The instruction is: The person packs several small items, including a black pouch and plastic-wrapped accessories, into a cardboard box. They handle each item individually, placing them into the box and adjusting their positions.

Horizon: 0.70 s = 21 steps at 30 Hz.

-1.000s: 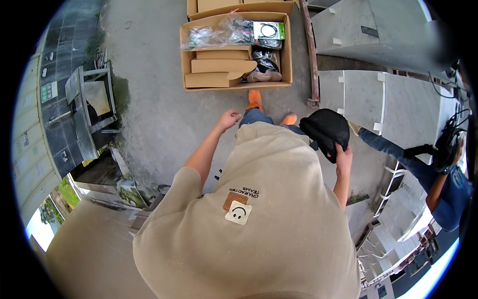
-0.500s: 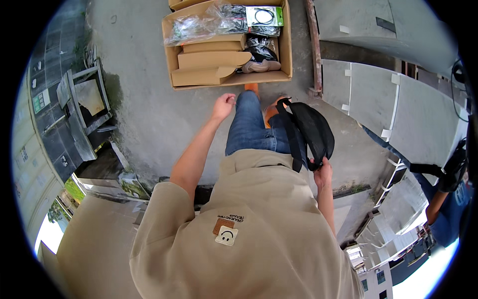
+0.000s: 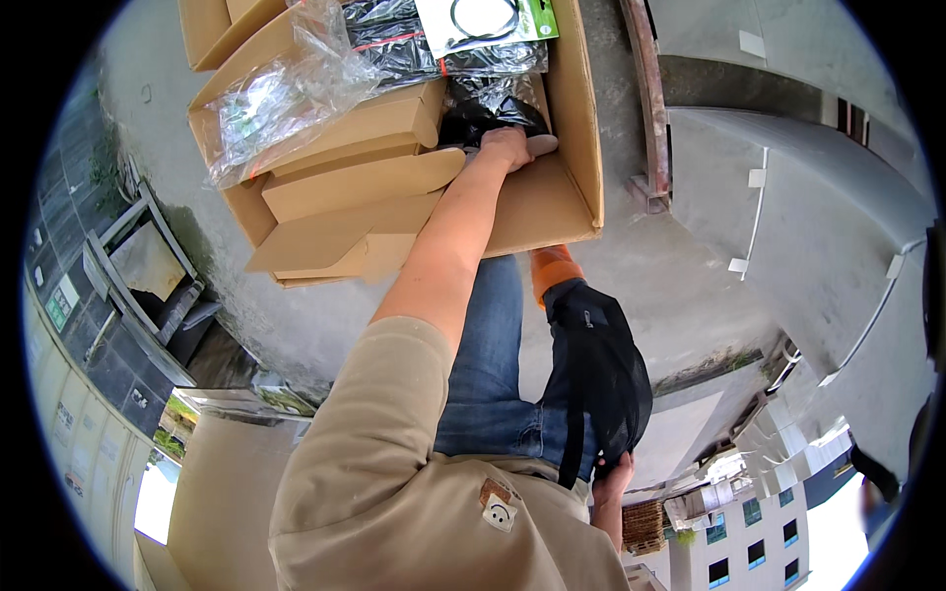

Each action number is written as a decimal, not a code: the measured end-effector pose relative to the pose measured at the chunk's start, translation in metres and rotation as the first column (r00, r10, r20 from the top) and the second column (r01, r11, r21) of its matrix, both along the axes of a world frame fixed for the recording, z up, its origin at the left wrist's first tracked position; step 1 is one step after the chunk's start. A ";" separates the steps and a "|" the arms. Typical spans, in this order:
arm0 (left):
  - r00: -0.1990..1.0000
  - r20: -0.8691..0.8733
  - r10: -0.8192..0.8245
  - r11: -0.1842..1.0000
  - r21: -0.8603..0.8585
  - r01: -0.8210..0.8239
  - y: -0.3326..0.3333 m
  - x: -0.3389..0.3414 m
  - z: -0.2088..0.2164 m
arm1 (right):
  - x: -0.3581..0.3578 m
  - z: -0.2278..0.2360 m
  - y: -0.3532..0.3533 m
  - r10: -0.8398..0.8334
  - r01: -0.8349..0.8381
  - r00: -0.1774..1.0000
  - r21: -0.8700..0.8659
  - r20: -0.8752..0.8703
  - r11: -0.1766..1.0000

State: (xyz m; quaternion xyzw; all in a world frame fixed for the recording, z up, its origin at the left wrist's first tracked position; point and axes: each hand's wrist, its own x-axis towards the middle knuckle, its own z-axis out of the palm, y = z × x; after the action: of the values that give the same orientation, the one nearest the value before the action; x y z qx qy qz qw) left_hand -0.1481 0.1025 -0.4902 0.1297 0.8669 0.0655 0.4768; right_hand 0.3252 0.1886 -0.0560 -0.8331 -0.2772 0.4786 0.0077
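My left hand [image 3: 506, 148] reaches down into a large open cardboard box [image 3: 581, 128]. Its fingers curl over a rounded grey-brown thing [image 3: 541, 146] whose kind I cannot make out, with the fingertips partly hidden. Just beyond it lies black plastic-wrapped stuff [image 3: 485, 120]. Low at my right side, my right hand [image 3: 613, 475] grips the lower end of a black mesh bag [image 3: 603, 364]. The bag hangs along my right leg, its dark strap [image 3: 574, 433] running beside it.
Brown cartons [image 3: 345, 182] fill the box's left side. Clear plastic wrapping [image 3: 296, 98] and a white-and-green packet with a black cable [image 3: 483, 22] lie farther back. A rusty metal bar [image 3: 647, 98] stands right of the box; a broken wooden frame [image 3: 148, 266] is at left.
My left hand has moved forward from above my knee into the box, onto the grey-brown thing. I am leaning closer to the box. My right hand still holds the bag.
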 end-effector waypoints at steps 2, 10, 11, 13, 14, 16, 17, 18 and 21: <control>0.990 0.086 -0.112 0.991 -0.061 0.117 -0.014 0.010 -0.018 | 0.007 -0.002 -0.008 -0.019 0.019 1.000 0.000 0.024 1.000; 0.986 -0.135 0.098 0.964 0.259 -0.060 -0.022 0.014 0.180 | 0.000 0.001 0.007 0.122 -0.122 0.992 -0.184 -0.015 0.975; 0.981 -0.157 0.111 0.951 0.303 -0.059 -0.031 0.013 0.206 | -0.003 0.000 0.010 0.134 -0.136 0.991 -0.175 -0.023 0.975; 0.948 -0.258 0.185 0.910 0.410 -0.066 -0.052 0.007 0.269 | -0.010 -0.001 0.012 0.156 -0.160 0.987 -0.162 -0.036 0.974; 0.937 -0.305 0.173 0.910 0.414 -0.033 -0.060 -0.001 0.296 | -0.014 0.003 0.009 0.149 -0.152 0.988 -0.159 -0.029 0.976; 0.911 -0.378 0.167 0.906 0.424 0.010 -0.084 -0.016 0.338 | -0.014 0.001 0.013 0.172 -0.176 0.984 -0.178 -0.037 0.968; 0.903 -0.396 0.163 0.902 0.432 0.026 -0.098 -0.023 0.352 | -0.014 0.003 0.015 0.184 -0.187 0.982 -0.184 -0.035 0.965; 0.893 -0.421 0.158 0.904 0.425 0.040 -0.112 -0.027 0.357 | -0.014 0.003 0.019 0.204 -0.207 0.978 -0.195 -0.032 0.959; 0.857 -0.489 0.165 0.897 0.436 0.076 -0.145 -0.039 0.365 | -0.033 0.005 0.018 0.212 -0.217 0.976 -0.146 -0.047 0.965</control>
State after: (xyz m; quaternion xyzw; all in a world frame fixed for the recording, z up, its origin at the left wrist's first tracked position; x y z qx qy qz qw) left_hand -0.1875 -0.0428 -0.1249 0.2258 0.9275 0.2338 0.1846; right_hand 0.2924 0.2063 -0.0508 -0.7890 -0.3287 0.5089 -0.1026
